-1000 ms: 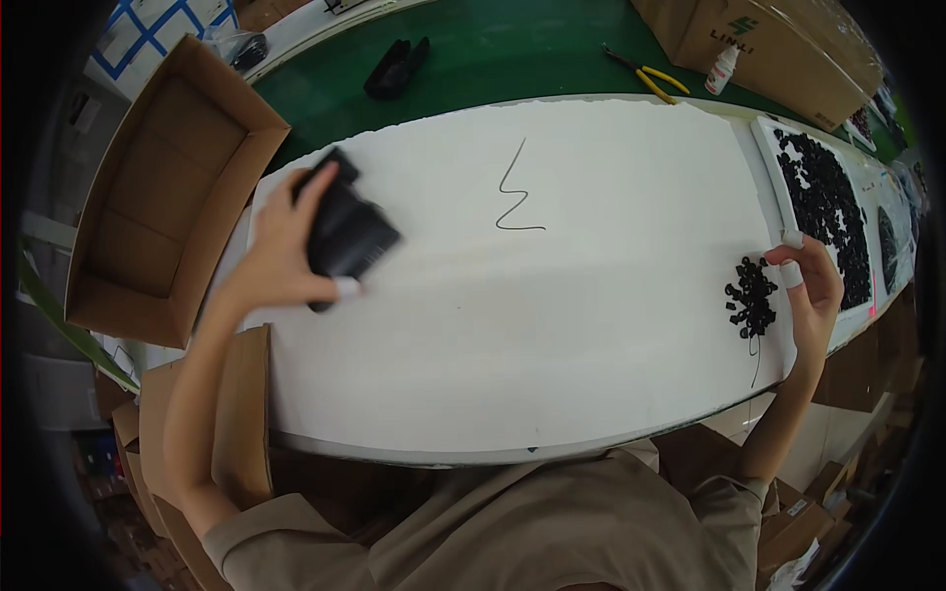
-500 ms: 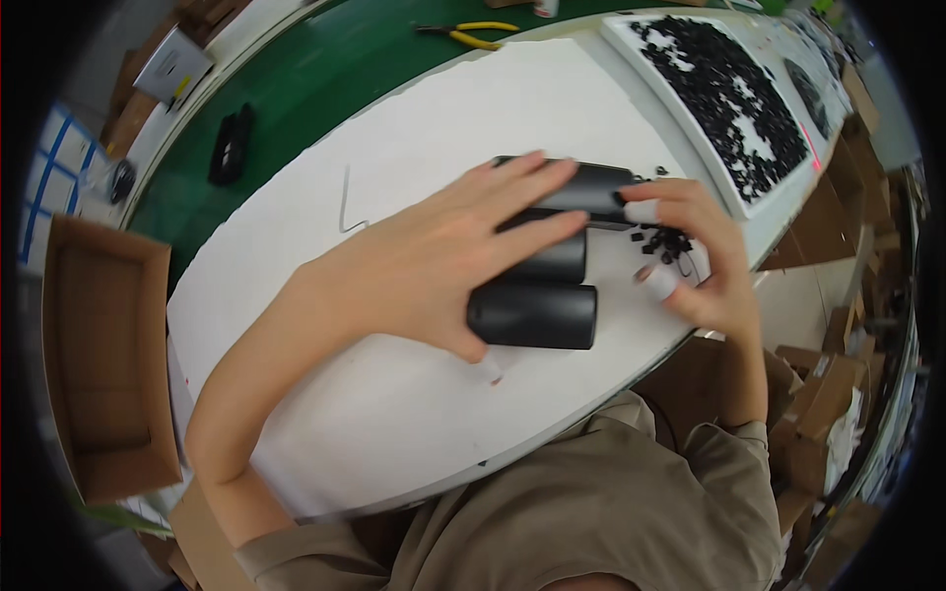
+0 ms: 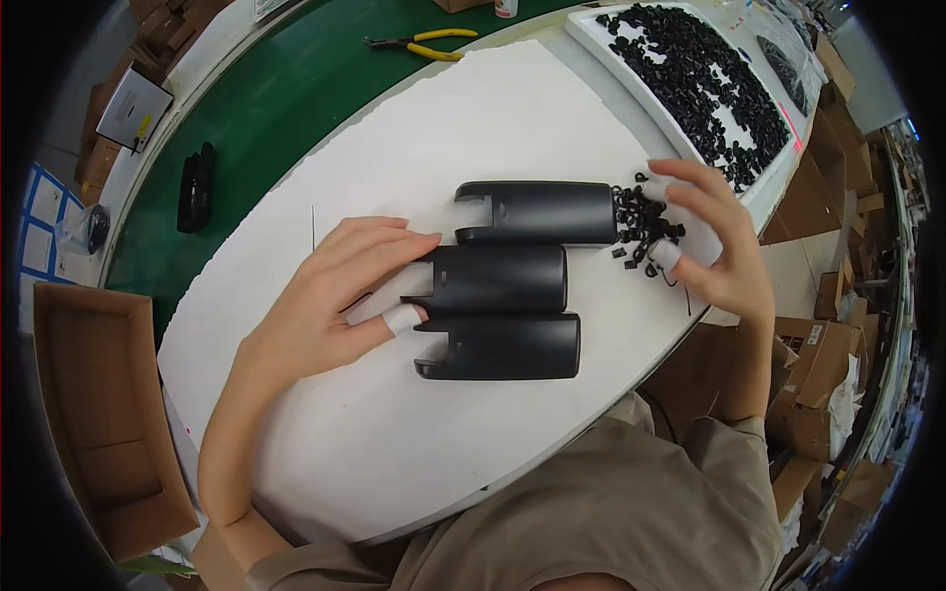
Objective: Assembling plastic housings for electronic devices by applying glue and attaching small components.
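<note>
Three black plastic covers (image 3: 512,347), each with a notched left end, lie side by side on the white sheet. My left hand (image 3: 340,286) is at the notched end of the middle cover (image 3: 507,279), its forefinger at the upper edge and its taped thumb at the lower edge. The far cover (image 3: 552,212) sits a little further right than the middle one. My right hand (image 3: 724,241), white wraps on its fingertips, hovers by a pile of small black parts (image 3: 645,222), thumb and fingers apart. Nothing shows between them.
White sheet (image 3: 325,443) covers much of the table. A white tray (image 3: 631,94) of small black parts stands far right. Yellow-handled pliers (image 3: 434,41) and a black part (image 3: 196,187) lie on the green surface (image 3: 276,89). A cardboard box (image 3: 103,424) stands at left.
My left hand has drawn back leftward off the covers, uncovering their notched ends. My right hand has come away from the far cover to the small parts. The view has shifted slightly.
</note>
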{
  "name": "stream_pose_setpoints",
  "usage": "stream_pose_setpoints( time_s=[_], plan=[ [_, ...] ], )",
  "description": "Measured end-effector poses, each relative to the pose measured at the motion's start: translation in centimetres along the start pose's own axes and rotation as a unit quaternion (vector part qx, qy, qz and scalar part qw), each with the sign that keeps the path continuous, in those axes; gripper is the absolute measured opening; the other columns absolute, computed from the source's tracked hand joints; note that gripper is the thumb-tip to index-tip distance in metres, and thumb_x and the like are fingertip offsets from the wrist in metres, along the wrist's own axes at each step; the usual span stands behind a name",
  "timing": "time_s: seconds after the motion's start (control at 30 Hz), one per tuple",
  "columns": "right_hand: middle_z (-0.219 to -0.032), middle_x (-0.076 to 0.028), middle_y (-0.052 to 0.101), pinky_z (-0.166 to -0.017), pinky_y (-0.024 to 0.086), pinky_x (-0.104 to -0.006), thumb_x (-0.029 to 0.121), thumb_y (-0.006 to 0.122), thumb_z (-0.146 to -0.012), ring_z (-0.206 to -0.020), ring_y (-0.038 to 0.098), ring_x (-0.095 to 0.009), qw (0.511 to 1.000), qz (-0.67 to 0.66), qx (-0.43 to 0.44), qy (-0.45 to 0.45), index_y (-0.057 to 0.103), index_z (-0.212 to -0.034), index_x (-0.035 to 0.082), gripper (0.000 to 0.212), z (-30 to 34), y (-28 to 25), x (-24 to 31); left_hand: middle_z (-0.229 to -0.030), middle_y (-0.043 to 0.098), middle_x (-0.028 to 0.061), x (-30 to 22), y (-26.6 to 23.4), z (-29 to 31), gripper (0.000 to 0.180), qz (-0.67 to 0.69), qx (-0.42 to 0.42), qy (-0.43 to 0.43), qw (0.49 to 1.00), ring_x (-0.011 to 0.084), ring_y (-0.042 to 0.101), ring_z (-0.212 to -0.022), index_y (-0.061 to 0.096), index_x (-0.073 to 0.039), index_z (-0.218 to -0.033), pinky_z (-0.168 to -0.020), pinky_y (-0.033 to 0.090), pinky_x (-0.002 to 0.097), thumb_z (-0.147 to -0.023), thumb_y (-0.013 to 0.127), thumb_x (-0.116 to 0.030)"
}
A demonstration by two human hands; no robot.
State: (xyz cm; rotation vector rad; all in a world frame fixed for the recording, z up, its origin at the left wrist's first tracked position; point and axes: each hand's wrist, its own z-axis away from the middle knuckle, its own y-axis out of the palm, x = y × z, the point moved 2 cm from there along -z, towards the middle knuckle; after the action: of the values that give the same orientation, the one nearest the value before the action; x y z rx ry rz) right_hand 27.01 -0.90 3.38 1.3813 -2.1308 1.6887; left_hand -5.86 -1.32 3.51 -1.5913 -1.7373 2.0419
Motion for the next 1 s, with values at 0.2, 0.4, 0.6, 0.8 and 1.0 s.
stream_pose_setpoints(
  time_s=[0.2, 0.4, 0.6, 0.8, 1.0],
  plan=[
    [-0.111, -0.013, 0.053, -0.086, 0.039, -0.0373, 0.008, 0.065, -0.061, -0.099, 0.050, -0.030, 0.998, 0.053, 0.019, 0.010, 0.058, -0.100, 0.000, 0.040, 0.6, 1.3, 0.8, -0.100, 0.057, 0.0088, -1.7, -0.7, -1.6, 0.056, -0.067, 0.036, -0.028, 0.997, 0.0268, 0.049, -0.094, 0.056, -0.001, -0.111, -0.086, 0.035, 0.0332, -0.057, 0.069, -0.008],
    [-0.106, -0.013, 0.056, -0.081, 0.040, -0.0371, 0.002, 0.062, -0.061, -0.096, 0.052, -0.029, 0.991, 0.132, -0.020, -0.010, 0.058, -0.091, 0.000, 0.030, 0.8, 2.1, 0.9, -0.098, 0.055, 0.0077, -2.7, 0.3, -1.6, 0.059, -0.121, -0.068, 0.046, 0.989, 0.0255, 0.050, -0.089, 0.056, -0.004, -0.106, -0.081, 0.035, 0.0344, -0.047, 0.064, -0.001],
    [-0.104, -0.013, 0.062, -0.091, 0.036, -0.0458, 0.026, 0.056, -0.081, -0.102, 0.056, -0.032, 0.972, 0.122, -0.019, -0.198, 0.045, -0.073, 0.008, 0.023, 1.9, 2.4, 4.5, -0.096, 0.054, 0.0103, -3.3, 0.3, -1.6, 0.064, -0.121, -0.078, 0.068, 0.987, 0.0271, 0.052, -0.084, 0.056, -0.002, -0.107, -0.073, 0.042, 0.0344, -0.044, 0.064, 0.003],
    [-0.116, -0.005, 0.058, -0.104, 0.013, -0.0549, 0.048, 0.040, -0.087, -0.120, 0.044, -0.025, 0.956, 0.093, 0.098, -0.260, 0.033, -0.063, 0.012, 0.044, 1.3, 5.6, 6.6, -0.094, 0.053, 0.0109, -3.7, 0.1, -1.9, 0.068, -0.126, -0.071, 0.074, 0.987, 0.0278, 0.050, -0.082, 0.055, -0.001, -0.110, -0.069, 0.044, 0.0332, -0.042, 0.065, 0.004],
    [-0.118, -0.004, 0.057, -0.103, 0.005, -0.0573, 0.059, 0.038, -0.084, -0.123, 0.040, -0.025, 0.959, 0.143, 0.083, -0.229, 0.035, -0.064, 0.012, 0.051, 1.4, 5.3, 6.4, -0.092, 0.052, 0.0103, -3.7, 0.0, -1.6, 0.069, -0.115, -0.063, 0.062, 0.989, 0.0266, 0.050, -0.081, 0.055, -0.002, -0.111, -0.067, 0.044, 0.0329, -0.042, 0.066, 0.004]
  ],
)
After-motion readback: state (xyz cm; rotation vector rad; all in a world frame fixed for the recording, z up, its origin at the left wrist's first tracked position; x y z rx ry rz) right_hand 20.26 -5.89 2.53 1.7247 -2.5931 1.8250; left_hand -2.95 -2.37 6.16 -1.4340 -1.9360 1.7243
